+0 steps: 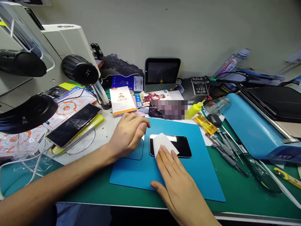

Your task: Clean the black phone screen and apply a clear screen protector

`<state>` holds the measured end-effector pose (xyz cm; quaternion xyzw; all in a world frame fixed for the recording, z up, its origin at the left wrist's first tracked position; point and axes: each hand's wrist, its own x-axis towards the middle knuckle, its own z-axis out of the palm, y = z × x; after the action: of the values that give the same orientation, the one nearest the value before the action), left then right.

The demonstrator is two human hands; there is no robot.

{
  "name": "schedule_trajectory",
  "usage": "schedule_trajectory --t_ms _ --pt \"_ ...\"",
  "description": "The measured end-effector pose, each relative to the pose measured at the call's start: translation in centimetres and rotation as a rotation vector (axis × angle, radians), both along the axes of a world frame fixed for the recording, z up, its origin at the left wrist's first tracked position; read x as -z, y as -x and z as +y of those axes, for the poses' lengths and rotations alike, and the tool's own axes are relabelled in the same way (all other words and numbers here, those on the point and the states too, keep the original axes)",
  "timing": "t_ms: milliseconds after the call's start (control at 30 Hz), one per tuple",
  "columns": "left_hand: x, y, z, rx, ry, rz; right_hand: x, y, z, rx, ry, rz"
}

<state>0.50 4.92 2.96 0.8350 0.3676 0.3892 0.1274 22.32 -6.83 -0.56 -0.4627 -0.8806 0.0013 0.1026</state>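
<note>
A black phone lies flat on a blue mat in front of me. My right hand presses a small white wipe onto the phone's left part with its fingers stretched flat. My left hand rests curled on the mat just left of the phone, its fingertips at the phone's left end. Whether it grips anything is hidden.
A microscope stands at the left above a second phone on a yellow pad. Screwdrivers and a rolled blue mat lie at the right. Boxes, a small screen and a yellow bottle stand behind.
</note>
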Motion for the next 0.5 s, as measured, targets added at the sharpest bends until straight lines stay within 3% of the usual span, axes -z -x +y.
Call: schedule_trajectory --t_ms 200,400,500 --pt "-0.2 0.0 -0.2 0.017 -0.166 -0.052 -0.7 2.5 4.1 0.065 0.033 0.015" --pt "-0.2 -0.1 0.0 0.0 -0.183 0.003 0.1 1.5 0.0 0.032 -0.048 0.009" --pt "-0.1 0.0 -0.1 0.003 -0.192 0.011 0.1 1.8 0.8 0.04 -0.038 0.008"
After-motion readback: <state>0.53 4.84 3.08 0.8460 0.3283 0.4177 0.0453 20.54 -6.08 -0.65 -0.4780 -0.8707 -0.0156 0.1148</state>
